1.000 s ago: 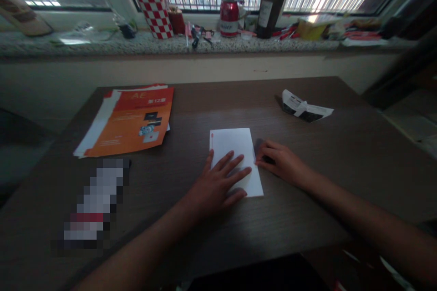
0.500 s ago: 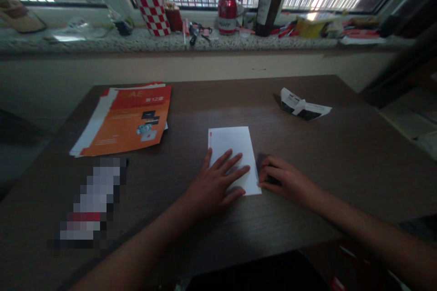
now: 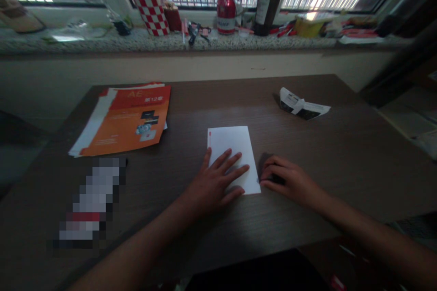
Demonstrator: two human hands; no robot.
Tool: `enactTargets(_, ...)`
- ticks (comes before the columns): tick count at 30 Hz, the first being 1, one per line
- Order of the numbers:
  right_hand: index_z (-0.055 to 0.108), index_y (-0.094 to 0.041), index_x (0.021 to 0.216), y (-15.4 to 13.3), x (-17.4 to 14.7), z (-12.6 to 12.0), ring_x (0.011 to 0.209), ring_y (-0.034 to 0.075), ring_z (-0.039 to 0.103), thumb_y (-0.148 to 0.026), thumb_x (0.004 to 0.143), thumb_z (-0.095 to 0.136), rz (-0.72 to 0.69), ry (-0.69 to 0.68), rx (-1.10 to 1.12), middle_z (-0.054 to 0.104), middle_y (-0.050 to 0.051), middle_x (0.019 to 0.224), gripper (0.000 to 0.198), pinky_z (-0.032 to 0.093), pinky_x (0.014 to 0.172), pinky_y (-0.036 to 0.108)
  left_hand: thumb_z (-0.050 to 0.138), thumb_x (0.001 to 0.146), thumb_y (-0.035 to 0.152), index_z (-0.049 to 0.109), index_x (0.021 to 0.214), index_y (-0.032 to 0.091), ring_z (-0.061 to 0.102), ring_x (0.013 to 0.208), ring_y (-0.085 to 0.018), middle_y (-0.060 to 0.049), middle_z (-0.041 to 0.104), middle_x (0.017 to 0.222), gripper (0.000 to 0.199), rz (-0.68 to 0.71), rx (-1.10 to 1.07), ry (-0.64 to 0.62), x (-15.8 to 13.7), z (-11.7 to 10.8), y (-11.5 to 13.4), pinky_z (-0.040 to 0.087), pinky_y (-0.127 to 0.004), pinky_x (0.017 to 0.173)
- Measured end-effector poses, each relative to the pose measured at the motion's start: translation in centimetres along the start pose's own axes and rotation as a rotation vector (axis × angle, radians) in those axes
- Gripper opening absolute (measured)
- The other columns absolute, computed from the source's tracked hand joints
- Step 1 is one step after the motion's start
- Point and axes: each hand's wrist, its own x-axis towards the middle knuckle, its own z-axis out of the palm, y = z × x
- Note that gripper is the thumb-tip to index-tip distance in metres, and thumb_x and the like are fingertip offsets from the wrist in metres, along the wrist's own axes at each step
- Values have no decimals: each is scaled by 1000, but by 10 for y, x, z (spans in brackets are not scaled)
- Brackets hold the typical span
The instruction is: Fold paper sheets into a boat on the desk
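Observation:
A small white sheet of paper (image 3: 229, 138) with a tiny red mark in its upper left corner lies flat on the brown table, its long side pointing away from me. My left hand (image 3: 218, 177) rests on it palm down, fingers spread, covering the lower left part. Just off the paper's lower right edge is my right hand (image 3: 282, 176), resting on the table. Its fingers are curled in towards the thumb, tips close to the edge, and I see nothing held in them.
Orange booklets (image 3: 133, 120) lie at the left, with a pixelated object (image 3: 92, 200) nearer me. A folded printed paper (image 3: 303, 104) sits at the back right. On the stone sill (image 3: 239, 44) stand a red can (image 3: 226, 13), a dark cup (image 3: 268, 7) and a checkered container (image 3: 150, 7).
My right hand has shifted slightly to the right, so its fingertips have come off the paper's edge. The left hand and the paper stay as they were.

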Motion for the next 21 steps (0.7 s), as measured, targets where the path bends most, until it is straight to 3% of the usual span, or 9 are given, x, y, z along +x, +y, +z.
enactTargets(7, 70, -25, 94, -2, 12, 4, 101, 24, 66, -16, 91, 76, 37, 46, -44, 68, 6, 106, 10, 55, 89, 39, 54, 106, 50, 36, 163, 39, 18, 162, -36, -3, 25, 175, 60, 6, 1, -1, 1, 1, -1, -3, -74, 125)
enactTargets(13, 70, -25, 88, -9, 8, 4, 103, 24, 64, -14, 86, 81, 27, -37, -27, 66, 5, 107, 15, 53, 90, 40, 54, 106, 50, 35, 163, 39, 17, 162, -37, -2, 24, 175, 61, 8, 13, 2, 0, 3, -1, -2, -75, 125)
enactTargets(17, 70, -25, 90, -12, 6, 1, 106, 24, 64, -17, 88, 79, 26, -73, 5, 65, 5, 109, 13, 53, 92, 40, 55, 106, 49, 35, 163, 40, 17, 162, -36, -2, 26, 175, 61, 6, 8, 9, -1, 3, -1, -2, -73, 126)
enactTargets(21, 67, -24, 92, -8, 9, 2, 102, 23, 64, -16, 92, 75, 33, -1, -8, 65, 6, 108, 10, 53, 90, 38, 56, 106, 49, 34, 163, 41, 17, 162, -35, -2, 26, 175, 62, 11, 6, 26, -1, 3, -1, -4, -71, 127)
